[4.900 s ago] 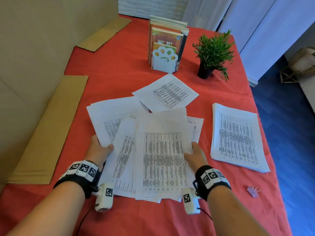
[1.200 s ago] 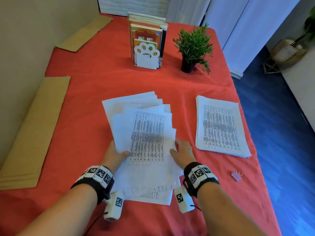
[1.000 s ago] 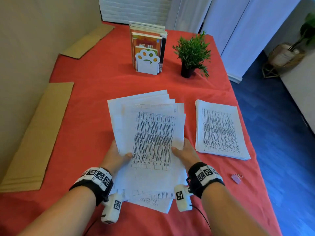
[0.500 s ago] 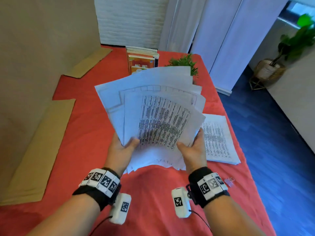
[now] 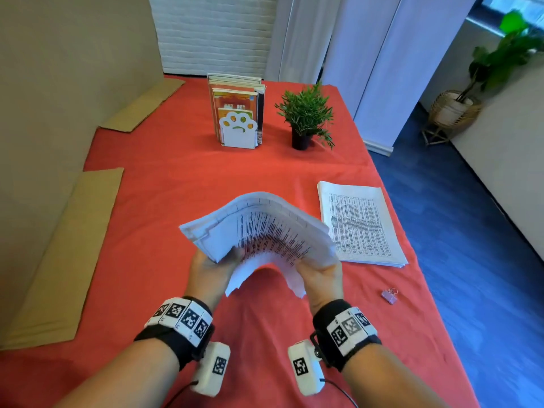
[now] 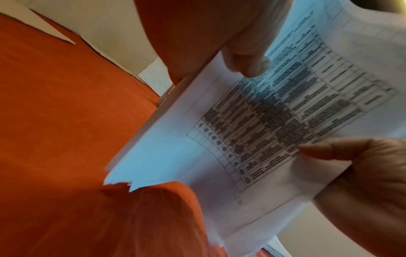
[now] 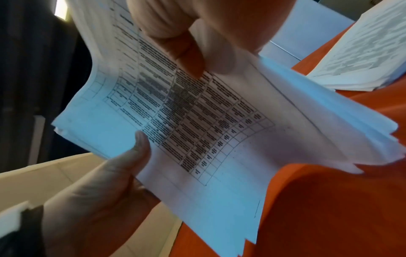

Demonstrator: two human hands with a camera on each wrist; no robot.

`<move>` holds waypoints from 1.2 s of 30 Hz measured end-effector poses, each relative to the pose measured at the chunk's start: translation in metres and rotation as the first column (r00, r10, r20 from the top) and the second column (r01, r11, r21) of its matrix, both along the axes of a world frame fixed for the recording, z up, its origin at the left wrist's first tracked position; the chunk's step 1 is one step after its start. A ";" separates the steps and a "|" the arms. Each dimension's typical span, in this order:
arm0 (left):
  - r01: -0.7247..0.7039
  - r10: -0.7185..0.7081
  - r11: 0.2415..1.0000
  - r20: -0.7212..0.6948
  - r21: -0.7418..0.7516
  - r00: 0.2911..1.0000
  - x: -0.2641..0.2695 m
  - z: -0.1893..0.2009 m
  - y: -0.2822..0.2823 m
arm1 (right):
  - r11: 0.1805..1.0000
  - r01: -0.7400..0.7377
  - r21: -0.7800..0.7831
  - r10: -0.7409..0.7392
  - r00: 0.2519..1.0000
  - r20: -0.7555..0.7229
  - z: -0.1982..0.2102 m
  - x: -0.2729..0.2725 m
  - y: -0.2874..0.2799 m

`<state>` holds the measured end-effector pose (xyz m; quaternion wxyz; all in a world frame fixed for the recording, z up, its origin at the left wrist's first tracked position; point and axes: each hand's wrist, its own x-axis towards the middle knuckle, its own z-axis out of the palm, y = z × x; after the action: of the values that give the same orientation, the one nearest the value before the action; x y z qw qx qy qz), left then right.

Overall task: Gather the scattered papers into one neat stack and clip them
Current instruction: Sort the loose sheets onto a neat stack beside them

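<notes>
Held between left hand point(image 5: 209, 270), right hand point(image 5: 319, 275), papers point(image 5: 262, 231) arched

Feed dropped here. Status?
Left hand and right hand grip papers, lifted, edges uneven. Clip on table, untouched. Nothing blocking.

I'm seeing white papers point(image 5: 265, 231) showing black printed tables, a red tablecloth point(image 5: 176, 187), and a lilac binder clip point(image 5: 389, 296).

Two hands, left hand point(image 5: 210, 273) and right hand point(image 5: 319, 278), are gripping one sheaf of papers point(image 5: 259, 231); lying beyond the right fingers: one flat paper stack point(image 5: 360, 225), one binder clip point(image 5: 390, 295); standing farther off: one bookend point(image 5: 238, 134), one potted plant point(image 5: 306, 113).
</notes>
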<state>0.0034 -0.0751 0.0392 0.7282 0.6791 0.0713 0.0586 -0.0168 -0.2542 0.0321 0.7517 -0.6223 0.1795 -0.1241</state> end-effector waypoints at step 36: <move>0.003 -0.006 1.000 0.102 0.023 0.995 -0.005 -0.026 -0.014 | 0.995 -0.076 0.065 0.081 0.994 -0.077 0.003 0.002 -0.021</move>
<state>-0.0016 -0.0891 0.0129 0.7233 0.6836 0.0318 0.0924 -0.0146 -0.2752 0.0348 0.7672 -0.6097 0.1886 -0.0640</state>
